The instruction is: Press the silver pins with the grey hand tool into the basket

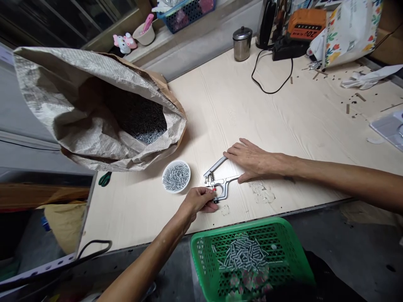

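Note:
Silver pliers (218,179) lie on the pale wooden table (283,121). My right hand (252,159) rests over their two handles, fingers curled around them. My left hand (200,200) is pinched at the pliers' jaw, holding a small part too tiny to name. Just left of it stands a small white bowl (176,176) full of small metal pieces. A green plastic basket (252,256) with several similar metal pieces sits below the table's front edge, near my left forearm.
A large open paper sack (94,109) of small metal parts lies at the left. Green-handled scissors (105,178) lie under it. A steel canister (242,43), a black cable (270,79), an orange box (307,23) and a flowered bag (349,29) stand at the back.

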Motion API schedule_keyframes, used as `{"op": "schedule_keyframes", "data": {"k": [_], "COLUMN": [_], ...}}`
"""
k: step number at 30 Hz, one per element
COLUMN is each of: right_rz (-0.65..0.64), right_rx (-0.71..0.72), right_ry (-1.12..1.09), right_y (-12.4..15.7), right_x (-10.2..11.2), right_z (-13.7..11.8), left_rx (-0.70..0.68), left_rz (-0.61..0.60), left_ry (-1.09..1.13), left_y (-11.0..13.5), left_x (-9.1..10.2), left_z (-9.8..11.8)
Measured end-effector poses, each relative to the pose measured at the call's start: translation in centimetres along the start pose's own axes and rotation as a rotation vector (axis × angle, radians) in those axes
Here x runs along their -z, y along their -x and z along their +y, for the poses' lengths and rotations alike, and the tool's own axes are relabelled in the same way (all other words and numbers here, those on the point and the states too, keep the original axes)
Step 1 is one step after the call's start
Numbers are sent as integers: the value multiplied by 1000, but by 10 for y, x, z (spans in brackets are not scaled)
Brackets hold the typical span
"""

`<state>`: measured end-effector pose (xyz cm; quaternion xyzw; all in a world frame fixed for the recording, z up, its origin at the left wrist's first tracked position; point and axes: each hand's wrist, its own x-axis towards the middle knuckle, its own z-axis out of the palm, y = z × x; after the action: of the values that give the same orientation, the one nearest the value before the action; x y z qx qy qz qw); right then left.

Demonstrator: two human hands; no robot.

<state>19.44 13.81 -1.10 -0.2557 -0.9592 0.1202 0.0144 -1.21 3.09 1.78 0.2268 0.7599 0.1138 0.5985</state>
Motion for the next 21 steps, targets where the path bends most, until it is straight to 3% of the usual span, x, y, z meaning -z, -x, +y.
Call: {"op": "schedule_keyframes", "data": {"k": [5, 7, 9, 11, 13, 16, 21], "right_rz": [39, 31, 30, 35, 44, 42, 20], "right_rx": [10, -9, -18, -24, -41, -71, -144], "right_ry": [-92, -125, -138, -139, -147, -177, -170], "right_y": [3, 6, 8, 10, 10, 12, 22], "right_x": [0, 1, 2, 2, 0, -4, -6], "right_z": [-3, -6, -10, -13, -16, -18, -18], "left_rx": [5, -25, -192, -489, -805, -1070, -1119], "left_rz": [3, 26, 172, 401, 517, 396, 233], "left_ry": [-6, -112, -375, -685, -891, -1021, -1147], "left_y": [1, 5, 10, 13, 9, -9, -31], "left_x": [1, 0, -3, -11, -22, -34, -33], "left_z": [0, -4, -8, -10, -8, 2, 21]}}
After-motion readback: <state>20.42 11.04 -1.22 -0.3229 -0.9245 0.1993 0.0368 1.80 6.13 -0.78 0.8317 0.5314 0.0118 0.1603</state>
